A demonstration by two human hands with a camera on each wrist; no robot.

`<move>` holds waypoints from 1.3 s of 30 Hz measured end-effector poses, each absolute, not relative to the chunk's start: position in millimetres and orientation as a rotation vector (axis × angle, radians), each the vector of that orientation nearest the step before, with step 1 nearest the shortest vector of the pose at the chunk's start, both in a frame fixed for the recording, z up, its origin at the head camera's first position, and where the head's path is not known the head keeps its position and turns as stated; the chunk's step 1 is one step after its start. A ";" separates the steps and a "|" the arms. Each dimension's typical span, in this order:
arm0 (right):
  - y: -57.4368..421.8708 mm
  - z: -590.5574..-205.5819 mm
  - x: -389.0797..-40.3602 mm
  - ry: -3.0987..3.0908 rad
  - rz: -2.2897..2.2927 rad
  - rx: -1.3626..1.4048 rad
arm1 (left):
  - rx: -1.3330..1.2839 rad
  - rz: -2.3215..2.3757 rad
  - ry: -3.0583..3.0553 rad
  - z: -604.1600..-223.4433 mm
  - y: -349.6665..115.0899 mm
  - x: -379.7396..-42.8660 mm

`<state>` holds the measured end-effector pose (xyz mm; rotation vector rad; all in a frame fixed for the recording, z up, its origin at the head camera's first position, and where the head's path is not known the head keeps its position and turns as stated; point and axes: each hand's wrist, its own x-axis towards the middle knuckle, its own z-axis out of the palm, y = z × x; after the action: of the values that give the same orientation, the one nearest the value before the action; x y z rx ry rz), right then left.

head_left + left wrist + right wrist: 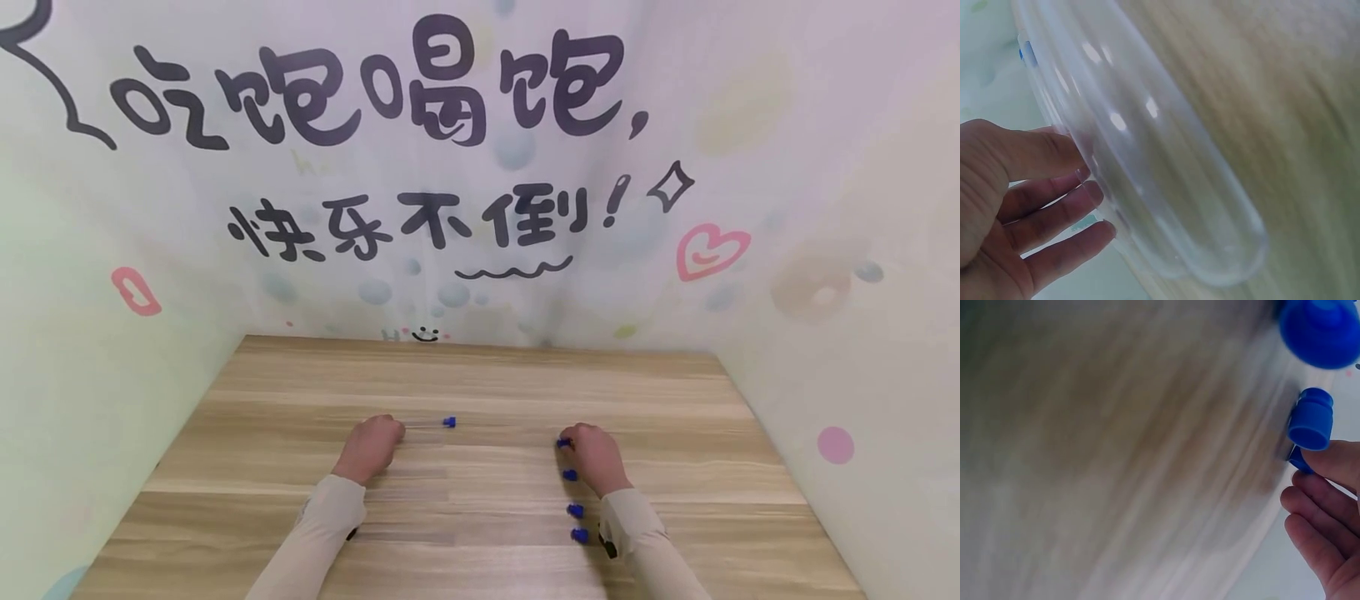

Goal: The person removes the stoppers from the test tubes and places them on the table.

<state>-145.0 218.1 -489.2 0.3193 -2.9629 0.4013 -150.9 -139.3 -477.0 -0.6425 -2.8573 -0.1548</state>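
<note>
On the left of the table my left hand (371, 450) pinches a clear test tube (422, 426) lying flat, thumb and fingertips at its side. A blue cap (449, 422) sits at that tube's far end, pointing right. More clear round-bottomed tubes (1179, 169) lie side by side closer to the left wrist camera. Over on the right, my right hand (597, 458) holds a small blue cap (1300, 462) between thumb and index finger, partly hidden by the thumb. Another blue cap (1310, 420) stands right beside that thumb, and a larger-looking one (1322, 331) is nearer the camera.
Loose blue caps (575, 510) form a column on the wood-grain table (480, 375), running toward the body from the right hand. Pale printed wall cloth (420, 292) with dark lettering rises behind the table and along both sides.
</note>
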 end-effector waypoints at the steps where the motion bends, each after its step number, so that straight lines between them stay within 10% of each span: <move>1: 218.2 -489.5 -145.0 -2.964 0.401 0.320 | -0.639 -0.152 -2.868 -477.9 -139.4 -151.5; 39: 211.7 -466.3 -140.4 -2.878 0.446 0.301 | -0.669 -0.234 -2.884 -465.2 -140.9 -146.3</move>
<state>-140.4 211.7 -466.3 0.3005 -2.8783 0.4462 -146.3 -140.9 -465.2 -0.6690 -2.8839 -0.2345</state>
